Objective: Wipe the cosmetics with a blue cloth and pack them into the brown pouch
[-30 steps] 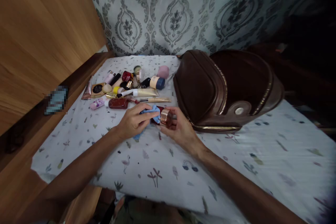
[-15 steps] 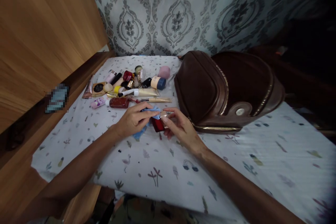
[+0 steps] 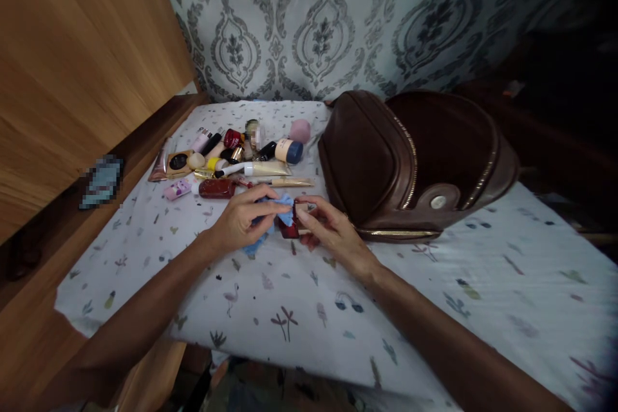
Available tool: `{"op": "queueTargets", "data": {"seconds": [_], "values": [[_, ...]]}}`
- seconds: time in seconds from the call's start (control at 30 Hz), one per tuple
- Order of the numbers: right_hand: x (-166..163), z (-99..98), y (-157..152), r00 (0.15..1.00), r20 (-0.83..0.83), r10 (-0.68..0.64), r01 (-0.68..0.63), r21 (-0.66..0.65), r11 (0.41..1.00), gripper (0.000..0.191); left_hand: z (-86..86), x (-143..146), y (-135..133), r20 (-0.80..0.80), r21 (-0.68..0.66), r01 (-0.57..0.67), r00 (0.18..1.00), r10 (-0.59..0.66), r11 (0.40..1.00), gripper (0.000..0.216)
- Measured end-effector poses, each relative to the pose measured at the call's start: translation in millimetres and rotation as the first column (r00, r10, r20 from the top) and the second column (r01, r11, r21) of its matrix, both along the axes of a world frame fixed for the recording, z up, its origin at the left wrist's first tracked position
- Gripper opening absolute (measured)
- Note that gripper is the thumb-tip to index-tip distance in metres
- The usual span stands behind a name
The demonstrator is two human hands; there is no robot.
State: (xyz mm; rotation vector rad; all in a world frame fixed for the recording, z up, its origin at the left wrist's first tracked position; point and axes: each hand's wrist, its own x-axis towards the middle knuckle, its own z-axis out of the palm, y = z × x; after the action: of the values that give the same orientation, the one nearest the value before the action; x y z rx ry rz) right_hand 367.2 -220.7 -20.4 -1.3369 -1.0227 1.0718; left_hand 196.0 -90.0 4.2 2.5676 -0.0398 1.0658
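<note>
Red container (image 3: 290, 230), glossy, touches crumpled blue cloth (image 3: 286, 211).

the left forearm (image 3: 161, 299) slants in over the near edge of the table (image 3: 309, 351), by its left corner; the right forearm (image 3: 434, 331) crosses farther right. the left hand (image 3: 244, 219) lies back up, fingers bent and pinching, tips toward the right hand (image 3: 333, 228), whose thumb and index finger pinch, the other fingers curled beneath.

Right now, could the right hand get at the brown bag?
Likely yes: nothing visible stands between the right hand and the brown bag, though that hand holds a red item.
</note>
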Motion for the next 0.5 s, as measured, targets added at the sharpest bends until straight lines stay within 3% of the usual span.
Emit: {"op": "queueTargets", "data": {"seconds": [0.23, 0.5], "values": [[2.9, 2.4, -1.8, 0.994, -0.098, 0.047, -0.047, 0.006, 0.999, 0.067, -2.8, -0.8, 3.4, -0.014, 0.068, -0.025, 1.000, 0.026, 0.997, 0.032], [0.8, -2.5, -1.5, 0.991, 0.127, 0.032, -0.034, 0.011, 0.999, 0.062, -1.0, -3.1, 5.8, -0.033, 0.061, 0.005, 0.999, -0.003, 0.998, 0.034]]}}
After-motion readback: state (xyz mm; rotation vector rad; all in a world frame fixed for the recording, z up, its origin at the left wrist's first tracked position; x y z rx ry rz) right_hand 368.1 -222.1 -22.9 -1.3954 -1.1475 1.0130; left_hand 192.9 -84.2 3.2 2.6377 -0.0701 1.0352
